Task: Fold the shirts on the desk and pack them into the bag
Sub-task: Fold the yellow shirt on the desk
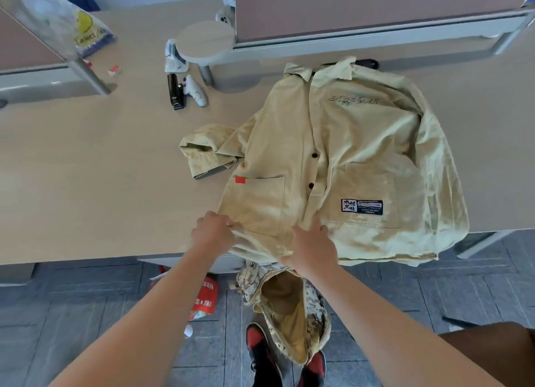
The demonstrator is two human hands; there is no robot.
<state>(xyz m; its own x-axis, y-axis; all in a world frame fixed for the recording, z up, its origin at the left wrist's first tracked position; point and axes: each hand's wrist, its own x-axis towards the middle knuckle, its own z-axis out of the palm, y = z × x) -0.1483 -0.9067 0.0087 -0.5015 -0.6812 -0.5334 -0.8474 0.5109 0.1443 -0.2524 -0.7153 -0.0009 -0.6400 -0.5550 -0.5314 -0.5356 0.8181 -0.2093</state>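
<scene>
My left hand (212, 230) pinches the hem of the shirt (341, 161), spread front-up at the desk (86, 169) edge. My right hand's (311, 247) fingers lie flat, together, on it. The bag (292, 308) gapes on the floor below, and a stapler (175, 92) sits well apart.

Left forearm (162, 299), right forearm (376, 305) bare; left sneaker (260, 355), right sneaker (314, 369) red-and-black.
</scene>
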